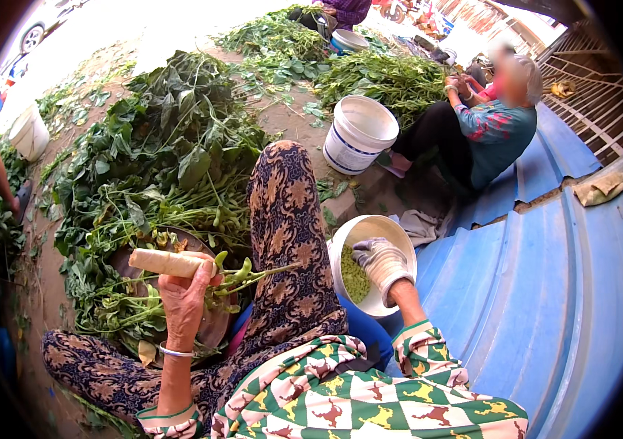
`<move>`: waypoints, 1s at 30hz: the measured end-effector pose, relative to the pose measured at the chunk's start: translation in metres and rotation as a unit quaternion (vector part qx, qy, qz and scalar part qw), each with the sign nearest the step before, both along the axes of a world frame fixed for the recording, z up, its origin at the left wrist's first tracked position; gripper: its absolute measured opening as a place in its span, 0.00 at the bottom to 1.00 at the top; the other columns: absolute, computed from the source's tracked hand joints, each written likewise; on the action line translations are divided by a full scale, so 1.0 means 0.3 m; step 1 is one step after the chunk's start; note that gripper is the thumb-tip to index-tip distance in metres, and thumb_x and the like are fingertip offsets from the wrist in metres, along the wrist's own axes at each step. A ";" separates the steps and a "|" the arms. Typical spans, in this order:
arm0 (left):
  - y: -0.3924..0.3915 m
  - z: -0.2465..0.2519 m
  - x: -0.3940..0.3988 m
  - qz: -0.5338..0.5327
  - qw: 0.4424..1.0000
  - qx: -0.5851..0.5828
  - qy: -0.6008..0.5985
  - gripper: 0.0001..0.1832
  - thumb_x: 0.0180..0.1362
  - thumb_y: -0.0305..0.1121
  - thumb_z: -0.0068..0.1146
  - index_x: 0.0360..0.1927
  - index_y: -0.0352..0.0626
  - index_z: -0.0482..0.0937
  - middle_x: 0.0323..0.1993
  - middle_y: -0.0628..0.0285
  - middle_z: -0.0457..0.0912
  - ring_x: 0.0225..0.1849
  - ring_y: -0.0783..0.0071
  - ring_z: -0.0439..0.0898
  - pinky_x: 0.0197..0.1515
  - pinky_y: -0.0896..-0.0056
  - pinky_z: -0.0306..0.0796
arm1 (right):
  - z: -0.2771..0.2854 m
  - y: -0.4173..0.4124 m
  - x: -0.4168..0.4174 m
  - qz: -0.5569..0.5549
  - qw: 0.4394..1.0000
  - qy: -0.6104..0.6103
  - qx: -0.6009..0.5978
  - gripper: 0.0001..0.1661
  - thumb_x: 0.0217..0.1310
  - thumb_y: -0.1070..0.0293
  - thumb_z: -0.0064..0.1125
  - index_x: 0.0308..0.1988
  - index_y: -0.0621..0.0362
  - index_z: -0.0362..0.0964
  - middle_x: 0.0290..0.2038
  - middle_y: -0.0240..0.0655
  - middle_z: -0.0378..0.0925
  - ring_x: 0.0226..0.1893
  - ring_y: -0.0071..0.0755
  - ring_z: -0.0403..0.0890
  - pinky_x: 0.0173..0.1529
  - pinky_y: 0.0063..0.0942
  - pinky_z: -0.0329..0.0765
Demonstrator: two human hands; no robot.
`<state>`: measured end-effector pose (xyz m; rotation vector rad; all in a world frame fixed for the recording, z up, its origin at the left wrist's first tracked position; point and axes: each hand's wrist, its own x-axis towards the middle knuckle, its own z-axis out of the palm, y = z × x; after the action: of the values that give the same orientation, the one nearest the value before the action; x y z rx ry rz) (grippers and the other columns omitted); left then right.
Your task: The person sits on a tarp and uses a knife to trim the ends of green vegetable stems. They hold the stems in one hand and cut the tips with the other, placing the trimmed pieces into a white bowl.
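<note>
My left hand (185, 302), with a bangle at the wrist, grips a green soybean stem (245, 274) bearing several pods. A tan, wrapped-looking cylinder (166, 262) lies along the same hand; whether it covers a finger or is held I cannot tell. Below is a round shallow pan (215, 324) with cut stems and leaves on it. My right hand (385, 266), in a worn pale glove with greyish fingertips, reaches into a white bucket (374, 307). Shelled green beans (354, 274) cover the bucket's bottom beside its fingers. What those fingers hold is hidden.
A large heap of bean plants (174, 142) rises beyond the pan. Another white bucket (361, 134) stands ahead, near a seated person (498, 131) handling plants (383, 82). Blue corrugated sheeting (514, 274) lies at right. Another bucket (30, 133) stands far left.
</note>
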<state>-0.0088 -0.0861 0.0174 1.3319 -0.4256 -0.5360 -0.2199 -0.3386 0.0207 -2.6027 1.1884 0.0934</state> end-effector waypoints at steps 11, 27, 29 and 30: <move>0.020 -0.021 -0.025 -0.035 0.999 -0.028 0.027 0.04 0.55 0.24 0.56 0.33 0.35 0.75 0.24 0.68 0.76 0.27 0.83 0.75 0.32 0.82 0.70 | 0.168 0.394 0.233 0.053 0.766 -0.103 0.633 0.42 0.56 0.28 0.32 0.26 0.55 0.75 0.13 0.23 0.65 0.11 0.15 0.61 0.16 0.14 0.57; 0.076 -0.033 -0.065 -0.006 0.997 0.014 -0.081 0.08 0.50 0.29 0.60 0.31 0.35 0.76 0.26 0.58 0.78 0.29 0.66 0.77 0.34 0.69 0.71 | 0.086 0.403 0.365 -0.062 0.766 -0.251 0.589 0.20 0.66 0.53 0.42 0.32 0.57 0.73 0.15 0.22 0.62 0.11 0.14 0.57 0.15 0.14 0.55; 0.065 -0.067 -0.051 -0.008 0.992 0.011 -0.128 0.08 0.50 0.29 0.61 0.30 0.35 0.76 0.26 0.58 0.78 0.28 0.66 0.77 0.35 0.69 0.71 | 0.118 0.380 0.385 -0.028 0.792 -0.242 0.560 0.19 0.66 0.55 0.42 0.34 0.57 0.74 0.15 0.22 0.62 0.12 0.14 0.59 0.15 0.15 0.58; 0.056 -0.047 -0.038 0.017 0.977 0.018 -0.210 0.08 0.50 0.29 0.60 0.30 0.36 0.76 0.26 0.58 0.78 0.28 0.65 0.77 0.35 0.69 0.70 | 0.124 0.366 0.389 -0.010 0.779 -0.261 0.570 0.19 0.66 0.55 0.43 0.35 0.58 0.74 0.15 0.22 0.62 0.12 0.14 0.61 0.15 0.14 0.60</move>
<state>-0.0203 -0.0693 0.0032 1.4859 -0.7405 -0.2307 -0.1033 -0.2289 0.0580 -1.3807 0.6043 0.0499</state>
